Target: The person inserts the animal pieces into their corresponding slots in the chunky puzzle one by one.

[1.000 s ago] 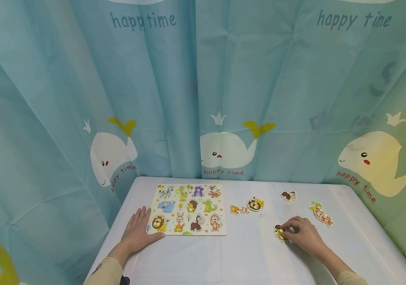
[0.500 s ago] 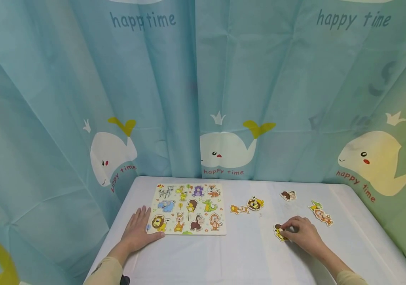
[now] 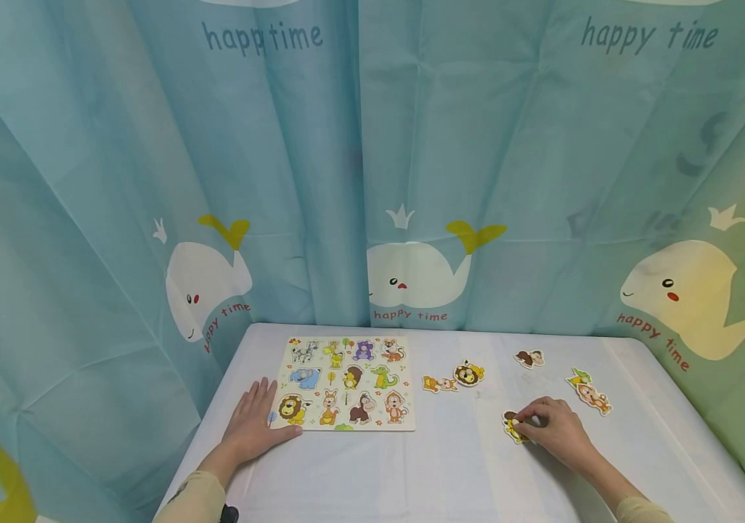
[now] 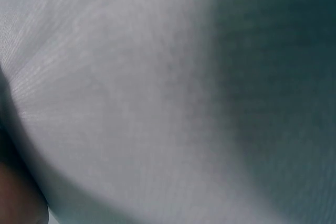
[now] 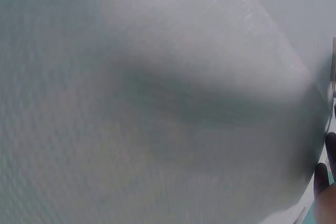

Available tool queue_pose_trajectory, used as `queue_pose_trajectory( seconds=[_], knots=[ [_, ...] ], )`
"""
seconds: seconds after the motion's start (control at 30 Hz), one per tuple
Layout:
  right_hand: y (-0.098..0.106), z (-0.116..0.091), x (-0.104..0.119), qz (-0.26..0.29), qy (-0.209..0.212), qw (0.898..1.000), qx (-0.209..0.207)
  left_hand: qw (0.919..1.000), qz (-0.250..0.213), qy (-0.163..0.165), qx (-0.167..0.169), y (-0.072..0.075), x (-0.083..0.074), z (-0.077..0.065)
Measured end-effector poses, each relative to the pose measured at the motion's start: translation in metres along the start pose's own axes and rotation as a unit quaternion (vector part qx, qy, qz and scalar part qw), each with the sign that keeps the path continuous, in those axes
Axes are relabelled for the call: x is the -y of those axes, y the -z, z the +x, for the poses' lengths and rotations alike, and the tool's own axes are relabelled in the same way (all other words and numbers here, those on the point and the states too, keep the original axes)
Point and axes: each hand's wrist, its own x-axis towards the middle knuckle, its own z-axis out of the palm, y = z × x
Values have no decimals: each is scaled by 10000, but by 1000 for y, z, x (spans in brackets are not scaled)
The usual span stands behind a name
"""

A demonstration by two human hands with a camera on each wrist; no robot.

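Observation:
My left hand (image 3: 251,421) lies flat with straight fingers along the left edge of an animal puzzle board (image 3: 409,385), its thumb at the near-left corner. On the right, the thumb and fingers of my right hand (image 3: 560,434) pinch a brown-and-yellow hedgehog puzzle piece (image 3: 510,419) at its right side, low over the table; the fingers cover part of it. A lion piece (image 3: 469,373) and a kangaroo piece (image 3: 438,384) lie between board and right hand. Both wrist views are mostly blurred pale cloth with a bit of hand at the edge.
A gorilla piece (image 3: 528,359) lies behind the right hand. Farther right, a monkey piece (image 3: 593,399) meets a green crocodile piece (image 3: 579,377). All rest on a white-covered table (image 3: 451,465). Blue whale-print curtains (image 3: 320,181) hang close behind it.

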Motion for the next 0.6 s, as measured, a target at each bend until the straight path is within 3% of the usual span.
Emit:
queue_pose_trajectory(
  seconds=[0.6],
  knots=[
    [-1, -2, 1, 50, 39, 10000, -38, 10000, -44, 36, 41, 2, -2, -1]
  ],
)
